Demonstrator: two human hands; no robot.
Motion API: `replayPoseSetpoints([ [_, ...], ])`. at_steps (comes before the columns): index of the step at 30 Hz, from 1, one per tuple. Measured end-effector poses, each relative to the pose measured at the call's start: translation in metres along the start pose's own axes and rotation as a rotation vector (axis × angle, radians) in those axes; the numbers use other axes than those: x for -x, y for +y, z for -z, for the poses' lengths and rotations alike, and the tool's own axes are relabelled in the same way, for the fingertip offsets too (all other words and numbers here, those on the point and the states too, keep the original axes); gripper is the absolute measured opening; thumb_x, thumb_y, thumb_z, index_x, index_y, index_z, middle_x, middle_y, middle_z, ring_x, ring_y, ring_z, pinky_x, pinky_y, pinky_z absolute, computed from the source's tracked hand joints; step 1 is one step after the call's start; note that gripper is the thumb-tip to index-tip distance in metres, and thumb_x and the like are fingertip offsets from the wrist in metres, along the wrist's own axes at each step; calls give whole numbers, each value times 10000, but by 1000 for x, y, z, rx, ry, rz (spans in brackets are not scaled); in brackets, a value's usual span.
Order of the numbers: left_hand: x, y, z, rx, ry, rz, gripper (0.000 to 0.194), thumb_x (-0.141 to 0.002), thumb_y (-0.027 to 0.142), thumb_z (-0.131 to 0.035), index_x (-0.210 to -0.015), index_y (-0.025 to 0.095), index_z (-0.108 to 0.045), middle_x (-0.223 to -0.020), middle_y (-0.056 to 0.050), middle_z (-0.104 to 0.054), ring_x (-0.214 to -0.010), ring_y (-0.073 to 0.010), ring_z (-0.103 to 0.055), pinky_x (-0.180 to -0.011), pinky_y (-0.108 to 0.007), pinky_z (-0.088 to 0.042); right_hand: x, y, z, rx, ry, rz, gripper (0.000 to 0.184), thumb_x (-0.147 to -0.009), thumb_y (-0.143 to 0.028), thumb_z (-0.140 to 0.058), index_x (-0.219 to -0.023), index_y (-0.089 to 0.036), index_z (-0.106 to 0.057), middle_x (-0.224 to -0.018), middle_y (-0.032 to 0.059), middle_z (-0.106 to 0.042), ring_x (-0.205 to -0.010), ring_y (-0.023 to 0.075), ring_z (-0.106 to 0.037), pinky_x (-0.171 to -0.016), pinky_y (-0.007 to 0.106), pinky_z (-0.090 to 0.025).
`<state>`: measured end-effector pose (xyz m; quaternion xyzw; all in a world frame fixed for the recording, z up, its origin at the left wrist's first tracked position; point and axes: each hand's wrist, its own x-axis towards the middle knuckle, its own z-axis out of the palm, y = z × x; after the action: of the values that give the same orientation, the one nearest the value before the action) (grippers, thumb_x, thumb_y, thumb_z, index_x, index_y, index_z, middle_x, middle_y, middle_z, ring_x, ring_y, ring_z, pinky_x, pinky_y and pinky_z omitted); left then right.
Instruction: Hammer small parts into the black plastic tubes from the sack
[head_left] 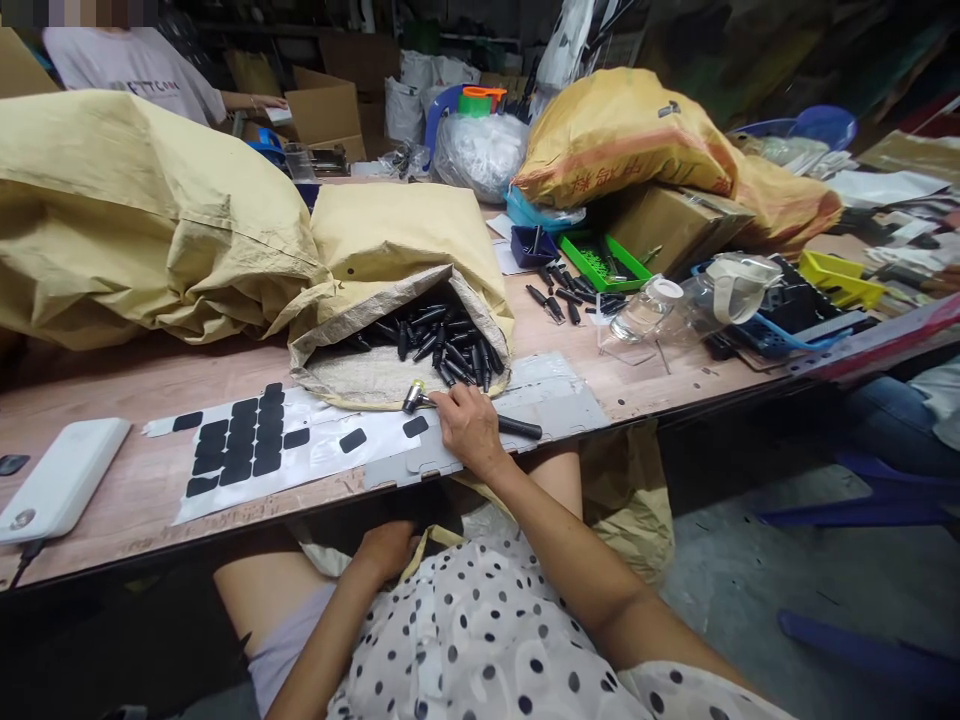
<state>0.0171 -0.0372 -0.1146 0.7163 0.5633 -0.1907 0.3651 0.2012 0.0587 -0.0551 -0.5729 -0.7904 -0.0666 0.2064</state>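
1. The right hand [471, 425] is wrapped around a small hammer with a round black handle and a shiny metal head with a pale yellow tip [520, 428]. The head pokes out left of that hand, and the handle's end pokes out right.
2. The left hand [386, 548] is low in the lap, left of the right hand and below the table [142, 490]. I cannot tell if it holds anything.
3. Under the right hand is a flat grey board [570, 400].
4. The hammer looks stiff and hard to break. The head is probably the heavy end, so it may tip that way.
5. The dark handle looks easy to grip. Holding further right should give a bigger swing; holding near the head, better aim.
6. Just past the right hand, smooth black tube-shaped pieces [441, 340] fill the mouth of a tan paper-like sack [405, 225].
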Motion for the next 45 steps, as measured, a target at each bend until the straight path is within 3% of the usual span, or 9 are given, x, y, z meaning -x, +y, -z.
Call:
replayPoseSetpoints([
  [6, 50, 20, 92, 362, -4, -359, 354, -935, 474, -451, -763, 232, -645, -739, -17, -714, -718, -203, -666, -702, -296, -504, 0, -3, 2, 3, -31, -15, 283, -979, -167, -497, -1136, -238, -721, -909, 82, -588, -878, 240, -450, -733, 343, -305],
  [9, 38, 22, 142, 568, 266, -435, 378, -893, 566, -514, -804, 220, -639, -721, 1, -673, -694, -178, -616, -675, -282, -489, 0, -3, 1, -13, -31, -14, 305, -972, -162, -498, -1170, -248, -714, -916, 81, -588, -885, 242, -453, -733, 343, -310],
  [13, -20, 27, 188, 616, 832, -146, 267, -851, 450, -572, -903, 199, -649, -815, -21, -690, -787, -199, -638, -748, -304, -502, 0, -2, -1, -31, -24, -4, 308, -953, -155, -522, -1175, -252, -711, -927, 77, -592, -890, 237, -456, -734, 339, -318],
  [17, -66, 41, 210, 485, 953, 136, 261, -811, 390, -635, -987, 199, -664, -971, -77, -719, -968, -264, -667, -856, -352, -509, -1, -1, -2, -21, -13, 0, 300, -939, -140, -533, -1145, -250, -720, -910, 70, -593, -883, 231, -462, -744, 332, -321],
  [21, -75, 48, 215, 371, 929, 237, 206, -823, 400, -637, -901, 215, -681, -1074, -117, -710, -1043, -307, -661, -860, -378, -508, -1, -1, -1, -22, -6, 11, 297, -946, -152, -536, -1153, -257, -721, -898, 64, -598, -872, 229, -465, -740, 330, -320],
  [25, -56, 31, 207, 440, 965, 86, 199, -824, 401, -623, -835, 209, -675, -946, -67, -715, -888, -239, -660, -804, -329, -503, -1, -2, 0, -31, -13, 3, 300, -941, -149, -542, -1162, -252, -717, -908, 65, -598, -876, 228, -465, -738, 328, -322],
  [29, -20, 0, 174, 608, 992, -128, 323, -785, 499, -652, -922, 212, -707, -801, -8, -688, -713, -181, -587, -691, -292, -483, -1, -3, 0, -33, -16, 1, 299, -939, -142, -539, -1148, -258, -719, -906, 67, -594, -878, 232, -467, -731, 334, -328],
  [35, 5, -19, 124, 545, 762, -311, 290, -725, 485, -730, -886, 247, -768, -762, -12, -668, -754, -204, -583, -716, -309, -504, -3, 1, -3, -39, -2, -5, 321, -964, -140, -513, -1174, -264, -721, -906, 68, -601, -870, 227, -481, -736, 333, -357],
  [45, -6, -9, 119, 535, 785, -223, 206, -748, 371, -732, -922, 288, -805, -864, -5, -655, -833, -200, -616, -763, -308, -507, 18, -7, 19, -319, 105, 58, 400, -983, -114, -455, -1284, -245, -684, -935, 52, -666, -905, 192, -610, -821, 284, -509],
])
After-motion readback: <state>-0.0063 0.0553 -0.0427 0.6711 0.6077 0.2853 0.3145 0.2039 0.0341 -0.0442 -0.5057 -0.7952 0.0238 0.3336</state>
